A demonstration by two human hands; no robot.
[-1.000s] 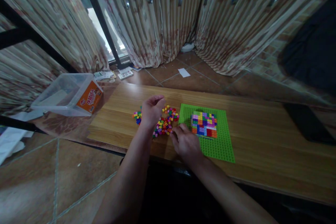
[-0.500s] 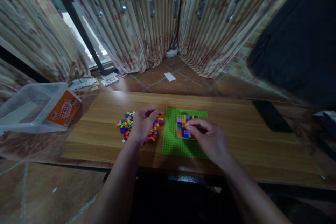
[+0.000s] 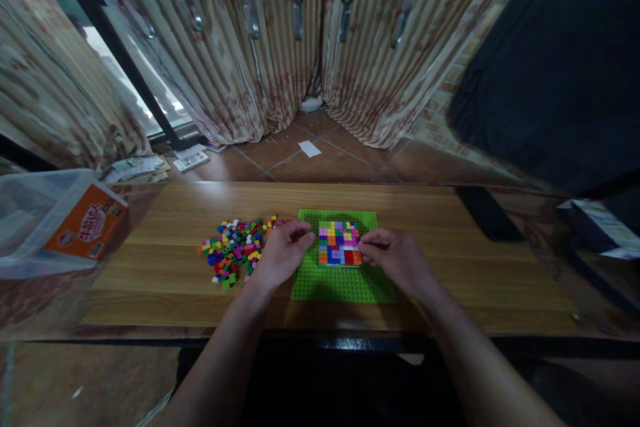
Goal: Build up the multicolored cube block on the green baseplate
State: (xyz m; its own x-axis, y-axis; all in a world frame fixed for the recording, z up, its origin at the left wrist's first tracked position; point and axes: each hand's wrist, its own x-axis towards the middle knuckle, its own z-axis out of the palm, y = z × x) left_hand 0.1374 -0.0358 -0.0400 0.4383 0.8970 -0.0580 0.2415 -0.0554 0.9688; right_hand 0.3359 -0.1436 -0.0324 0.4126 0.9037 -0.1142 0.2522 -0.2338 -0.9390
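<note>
A square block of multicoloured toy bricks (image 3: 340, 243) sits on a green studded baseplate (image 3: 345, 290) on the wooden table. My left hand (image 3: 285, 253) is over the baseplate's left edge, its thumb and forefinger drawn together close to the block's left side. Whatever they may hold is too small to make out. At the block's right edge, my right hand (image 3: 400, 260) has its thumb and fingertips pinched together. Any piece between them is hidden. Left of my left hand lies a loose pile of small coloured bricks (image 3: 233, 250), partly covered by that hand.
A clear plastic bin (image 3: 45, 180) with an orange label stands left of the wooden table (image 3: 160, 267). A black phone-like slab (image 3: 490, 213) lies at the table's right end. Behind are papers (image 3: 137, 168) on the tiled floor and striped curtains (image 3: 280, 80).
My left hand has moved right, from over the loose pile to beside the block. My right hand has drawn back from the block's top to its right edge. The camera view has shifted.
</note>
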